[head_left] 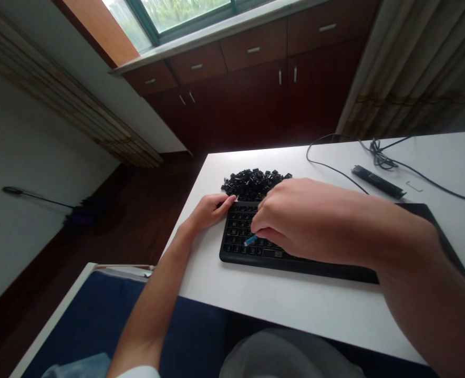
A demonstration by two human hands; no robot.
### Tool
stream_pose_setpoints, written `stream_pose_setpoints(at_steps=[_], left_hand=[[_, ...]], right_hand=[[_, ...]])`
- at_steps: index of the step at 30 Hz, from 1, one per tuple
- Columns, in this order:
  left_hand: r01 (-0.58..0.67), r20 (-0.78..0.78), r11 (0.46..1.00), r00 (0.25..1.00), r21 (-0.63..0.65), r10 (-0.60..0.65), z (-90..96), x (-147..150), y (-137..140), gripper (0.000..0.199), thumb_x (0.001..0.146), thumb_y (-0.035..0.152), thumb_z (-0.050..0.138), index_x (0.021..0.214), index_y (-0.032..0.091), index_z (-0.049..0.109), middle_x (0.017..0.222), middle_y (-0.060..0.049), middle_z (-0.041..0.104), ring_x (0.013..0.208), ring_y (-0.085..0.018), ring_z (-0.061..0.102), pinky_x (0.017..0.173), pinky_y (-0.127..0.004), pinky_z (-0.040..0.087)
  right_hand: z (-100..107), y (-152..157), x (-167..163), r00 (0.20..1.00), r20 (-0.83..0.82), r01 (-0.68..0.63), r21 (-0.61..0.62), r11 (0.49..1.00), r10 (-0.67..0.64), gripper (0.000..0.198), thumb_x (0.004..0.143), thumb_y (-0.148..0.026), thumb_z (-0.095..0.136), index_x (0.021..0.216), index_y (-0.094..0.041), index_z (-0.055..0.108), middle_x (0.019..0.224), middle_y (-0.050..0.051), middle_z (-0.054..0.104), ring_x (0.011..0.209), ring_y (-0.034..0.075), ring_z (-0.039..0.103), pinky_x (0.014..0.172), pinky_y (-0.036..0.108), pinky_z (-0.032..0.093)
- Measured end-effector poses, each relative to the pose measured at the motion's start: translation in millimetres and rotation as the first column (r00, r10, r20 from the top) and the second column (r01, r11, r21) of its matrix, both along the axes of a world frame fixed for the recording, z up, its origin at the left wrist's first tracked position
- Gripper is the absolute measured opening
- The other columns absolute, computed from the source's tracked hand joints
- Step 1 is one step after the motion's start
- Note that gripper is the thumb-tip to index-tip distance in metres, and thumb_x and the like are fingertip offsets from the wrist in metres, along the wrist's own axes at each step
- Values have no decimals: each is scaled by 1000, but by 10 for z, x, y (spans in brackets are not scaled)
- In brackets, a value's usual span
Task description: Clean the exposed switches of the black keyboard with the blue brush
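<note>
Keycaps [250, 182] lie off the keyboard [238, 230]; my right hand [289, 212] grips a blue stick [250, 240]; my left hand's [212, 211] hold is unclear, remaining work too.

A white sleeve [140, 373] tops the bare left forearm [165, 283], with grey clothing [283, 357] worn below.

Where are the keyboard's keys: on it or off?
Off at its left end: bare key spots show on the keyboard, and keycaps lie heaped behind it. I cannot tell about the part hidden by the right hand.
</note>
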State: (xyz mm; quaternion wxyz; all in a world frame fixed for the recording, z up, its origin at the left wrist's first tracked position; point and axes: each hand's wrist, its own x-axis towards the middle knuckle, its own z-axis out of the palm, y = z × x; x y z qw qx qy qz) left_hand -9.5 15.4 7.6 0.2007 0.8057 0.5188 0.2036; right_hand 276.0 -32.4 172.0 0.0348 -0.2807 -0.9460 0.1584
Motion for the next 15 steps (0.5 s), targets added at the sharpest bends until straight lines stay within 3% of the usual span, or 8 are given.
stream_pose_setpoints(at_steps=[3,7,15], left_hand=[[28,-43,999,999,-18,-29,-20,-19,6,44,96,42,45,63,14,51,59,2,47,57,-9,38,57,-25,31],[15,-55,1000,998,-11,-16,-22,-21,-8,45,96,43,44,62,15,48,59,2,44,57,-9,37,57,-25,30],[-1,-19,1000,1000,-8,1,-1,4,-28,46,95,46,46,60,17,42,56,4,40,55,-9,36,55,-26,28]], right_hand=[[22,4,50,992,87,93,6,996,-93,21,81,-15,47,72,-18,65,70,2,64,50,10,40,53,30,22],[27,22,78,989,89,114,37,993,-117,22,82,-16,47,71,-18,65,71,2,63,52,10,39,53,29,23],[23,-2,57,967,208,166,-71,984,-148,18,76,-15,50,72,-19,68,55,0,54,44,9,33,50,28,24]])
